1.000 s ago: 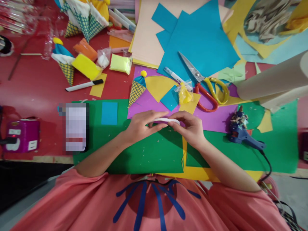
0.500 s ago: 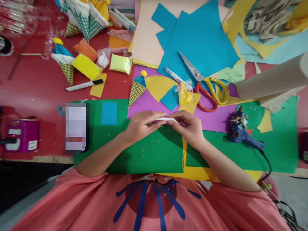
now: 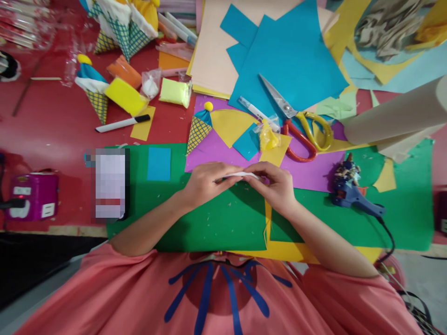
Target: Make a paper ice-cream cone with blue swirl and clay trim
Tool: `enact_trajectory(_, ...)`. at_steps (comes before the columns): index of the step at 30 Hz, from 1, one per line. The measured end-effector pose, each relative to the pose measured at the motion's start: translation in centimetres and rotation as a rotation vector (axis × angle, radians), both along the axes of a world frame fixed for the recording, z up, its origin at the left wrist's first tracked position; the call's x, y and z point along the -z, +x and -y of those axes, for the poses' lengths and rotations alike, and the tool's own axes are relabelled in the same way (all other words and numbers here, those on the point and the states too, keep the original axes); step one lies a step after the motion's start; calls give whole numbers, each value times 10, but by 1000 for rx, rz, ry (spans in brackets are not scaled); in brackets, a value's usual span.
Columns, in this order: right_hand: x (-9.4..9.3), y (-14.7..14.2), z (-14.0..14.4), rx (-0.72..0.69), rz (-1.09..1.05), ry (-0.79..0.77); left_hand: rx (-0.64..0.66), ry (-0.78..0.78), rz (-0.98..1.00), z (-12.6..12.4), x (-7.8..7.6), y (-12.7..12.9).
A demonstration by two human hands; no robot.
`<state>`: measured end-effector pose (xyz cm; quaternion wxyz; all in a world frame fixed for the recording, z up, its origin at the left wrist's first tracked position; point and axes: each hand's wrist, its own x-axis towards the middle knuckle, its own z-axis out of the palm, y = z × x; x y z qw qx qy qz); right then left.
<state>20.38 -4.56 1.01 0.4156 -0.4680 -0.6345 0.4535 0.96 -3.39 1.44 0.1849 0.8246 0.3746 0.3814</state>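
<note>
I saw both hands meet over the green sheet [image 3: 216,223]: left hand [image 3: 204,184] and right hand [image 3: 277,186], fingers pinched on a white strip [image 3: 240,175] held flat between them, scissors [image 3: 300,123] beyond.

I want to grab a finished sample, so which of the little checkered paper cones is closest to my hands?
The small cone with the blue top and yellow ball, lying on the purple sheet just beyond your left hand. The other cones sit far off on the red table.

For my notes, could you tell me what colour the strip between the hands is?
White: the strip shows best in the head view, pinched between left hand and right hand.
</note>
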Motion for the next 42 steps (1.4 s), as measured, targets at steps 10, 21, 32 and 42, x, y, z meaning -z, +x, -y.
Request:
enact_trajectory(10,2,2,-1,2,-32,-52,-86,-85,27,0,-4,-2)
enact_trajectory(21,4,3,-1,-34,-92,-90,-62,17,26,0,-3,-2)
enact_trajectory(32,4,3,-1,-41,-54,-46,-61,-36,52,0,-5,-1)
enact_trajectory(42,0,5,-2,-57,26,126,2,-39,40,1,-5,0)
